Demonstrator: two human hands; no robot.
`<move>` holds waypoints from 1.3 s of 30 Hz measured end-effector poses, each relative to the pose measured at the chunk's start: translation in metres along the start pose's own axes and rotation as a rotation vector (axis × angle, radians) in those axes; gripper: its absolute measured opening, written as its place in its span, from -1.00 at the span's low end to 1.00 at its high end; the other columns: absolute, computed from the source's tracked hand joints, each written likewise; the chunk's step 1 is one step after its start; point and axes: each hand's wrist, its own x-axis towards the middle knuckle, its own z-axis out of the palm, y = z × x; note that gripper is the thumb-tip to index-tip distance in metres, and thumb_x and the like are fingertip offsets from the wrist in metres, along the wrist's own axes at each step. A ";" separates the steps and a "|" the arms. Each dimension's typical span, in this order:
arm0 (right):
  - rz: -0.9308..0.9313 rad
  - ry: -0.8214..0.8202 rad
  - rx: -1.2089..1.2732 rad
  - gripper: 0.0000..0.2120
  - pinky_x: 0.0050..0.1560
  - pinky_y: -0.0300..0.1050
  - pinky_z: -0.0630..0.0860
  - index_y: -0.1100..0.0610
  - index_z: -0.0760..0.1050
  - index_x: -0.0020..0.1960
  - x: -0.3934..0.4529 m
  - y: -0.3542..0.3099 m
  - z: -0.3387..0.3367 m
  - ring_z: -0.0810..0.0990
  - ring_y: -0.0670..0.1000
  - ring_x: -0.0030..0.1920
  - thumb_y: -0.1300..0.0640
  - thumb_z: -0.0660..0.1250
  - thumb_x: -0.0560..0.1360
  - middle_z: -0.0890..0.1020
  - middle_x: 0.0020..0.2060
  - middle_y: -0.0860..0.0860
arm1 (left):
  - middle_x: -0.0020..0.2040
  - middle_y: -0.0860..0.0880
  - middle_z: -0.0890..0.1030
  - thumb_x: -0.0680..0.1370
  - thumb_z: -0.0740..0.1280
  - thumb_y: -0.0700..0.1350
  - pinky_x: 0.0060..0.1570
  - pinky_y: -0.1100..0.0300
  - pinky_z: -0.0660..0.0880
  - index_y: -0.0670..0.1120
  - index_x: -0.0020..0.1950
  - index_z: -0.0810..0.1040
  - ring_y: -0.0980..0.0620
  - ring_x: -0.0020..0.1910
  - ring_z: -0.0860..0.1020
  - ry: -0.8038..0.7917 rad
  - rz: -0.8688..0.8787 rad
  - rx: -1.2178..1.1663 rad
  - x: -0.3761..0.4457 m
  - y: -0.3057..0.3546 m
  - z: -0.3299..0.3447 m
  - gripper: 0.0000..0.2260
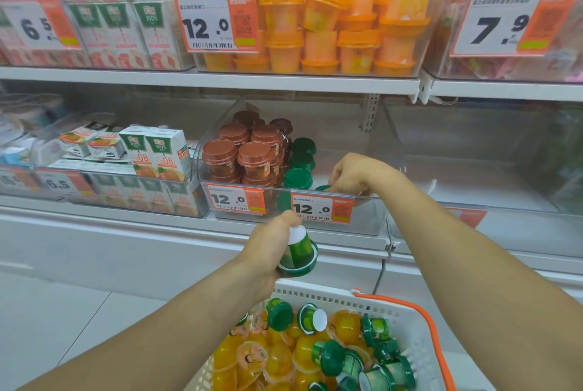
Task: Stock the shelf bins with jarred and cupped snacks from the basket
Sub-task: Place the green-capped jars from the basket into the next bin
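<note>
- Head view: price tags read "12.0" on the upper bin of orange cups [344, 31], "6.5" on the upper-left tag [38, 26], and "7.9" on the upper-right tag [501, 29]; the juice cartons [157, 154] showed "100%".
- The lower clear bin [362, 201] carried two "12.0" tags [235, 199] on its front wall.
- The left hand [268, 248] gripped a green-lidded cup [299, 253], lid tilted down and white base up beside the thumb tip, just below the bin's front wall.
- The right hand [350, 174] reached over the bin's rim, fingers curled round a second green cup [323, 188], mostly hidden beneath them.
- Left of those fingers stood green-lidded cups [298, 177] and brown-lidded cups [252, 157].
- Below both hands, the white basket [407, 321] with an orange handle held green cups and yellow jelly cups [284, 356].
</note>
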 end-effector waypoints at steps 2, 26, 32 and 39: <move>0.030 -0.056 0.060 -0.75 -0.17 -0.06 0.69 0.22 0.67 0.04 -0.001 0.001 -0.001 0.74 0.09 -0.09 0.13 0.54 0.42 0.73 -0.10 0.13 | -0.16 -0.15 0.54 0.57 0.30 -0.04 -0.33 0.19 0.41 -0.16 0.22 0.50 -0.06 -0.25 0.52 0.003 -0.004 0.011 0.000 0.001 0.000 -0.71; -0.540 -0.324 0.354 -0.58 -0.06 0.16 0.67 0.20 0.51 0.26 -0.070 -0.027 -0.026 0.71 0.22 -0.01 0.27 0.51 0.44 0.63 0.15 0.21 | 0.17 -0.25 0.66 0.66 0.25 -0.06 0.19 -0.01 0.56 -0.27 0.22 0.56 -0.16 0.19 0.63 -0.262 0.251 -0.538 -0.013 0.037 -0.007 -0.70; -0.694 0.099 0.112 -0.44 -0.01 0.07 0.65 0.02 0.53 0.32 -0.065 -0.032 -0.029 0.69 0.07 -0.05 0.27 0.57 0.36 0.63 0.13 -0.04 | 0.13 -0.22 0.59 0.52 0.37 0.17 -0.16 0.15 0.57 -0.20 0.22 0.57 -0.11 0.00 0.65 -0.179 0.103 -0.420 -0.016 0.038 -0.014 -0.51; -0.772 0.043 0.248 -0.51 0.21 -0.10 0.57 0.06 0.53 0.34 -0.072 -0.034 -0.034 0.62 -0.06 0.15 0.17 0.53 0.44 0.64 0.14 -0.04 | -0.19 -0.13 0.69 0.55 0.39 -0.02 -0.21 0.22 0.57 -0.16 0.16 0.60 0.00 -0.20 0.66 -0.226 0.184 -0.525 -0.014 0.040 -0.014 -0.72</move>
